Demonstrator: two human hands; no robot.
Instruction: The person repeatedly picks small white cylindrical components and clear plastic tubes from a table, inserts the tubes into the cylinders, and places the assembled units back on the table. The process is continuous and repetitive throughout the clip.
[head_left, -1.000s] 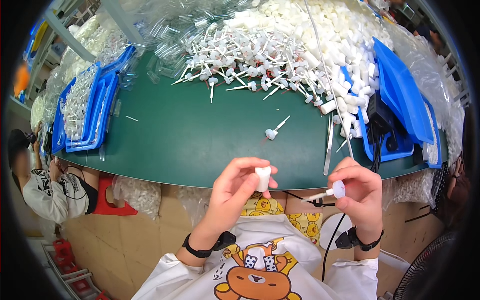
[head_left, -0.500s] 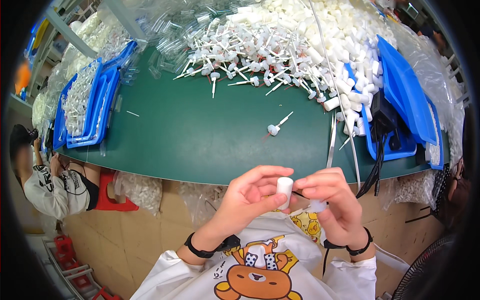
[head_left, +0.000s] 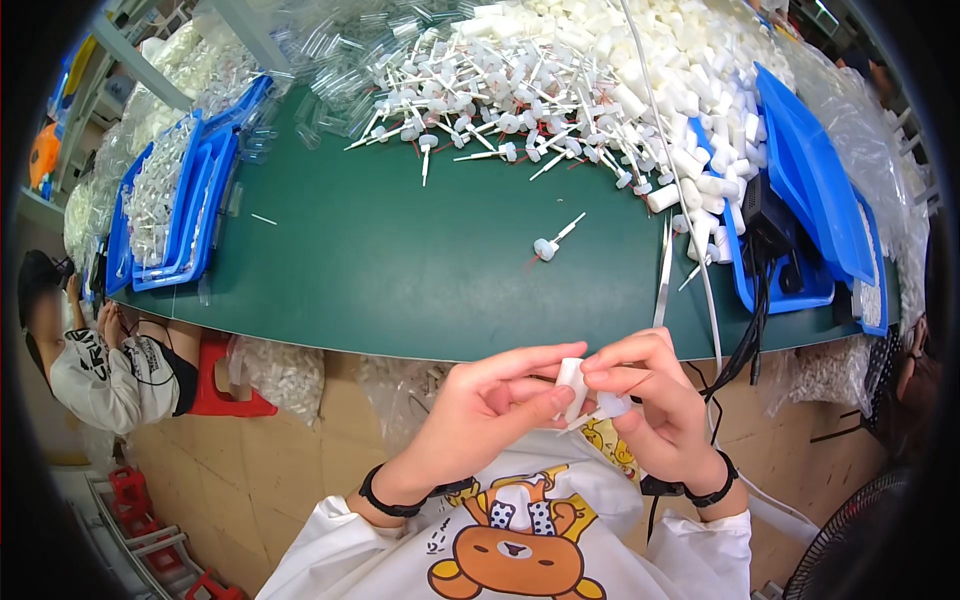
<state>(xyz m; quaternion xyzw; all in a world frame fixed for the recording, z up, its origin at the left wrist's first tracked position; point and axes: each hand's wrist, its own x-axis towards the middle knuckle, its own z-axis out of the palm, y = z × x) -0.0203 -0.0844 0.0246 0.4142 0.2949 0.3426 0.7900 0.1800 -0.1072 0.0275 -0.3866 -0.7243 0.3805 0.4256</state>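
My left hand (head_left: 490, 400) pinches a small white plastic cap (head_left: 570, 384) between thumb and fingers, below the near edge of the green table (head_left: 380, 270). My right hand (head_left: 655, 400) grips a white pump part with a thin tube (head_left: 600, 410) and presses it against the cap, so both hands meet over my lap. One loose pump part with a tube (head_left: 548, 245) lies alone on the green surface. Behind it a large heap of the same white pump parts (head_left: 540, 100) covers the far side.
Stacked blue trays (head_left: 185, 210) with clear pieces stand at the left; more blue trays (head_left: 810, 190) and a black cable (head_left: 755, 290) sit at the right. A metal strip (head_left: 664, 270) lies near the table edge. Another person (head_left: 100, 350) sits at the lower left, and a fan (head_left: 860, 555) at the lower right.
My hands, apart a second ago with one piece in each, have come together. The cap and the pump part now touch in front of my chest.
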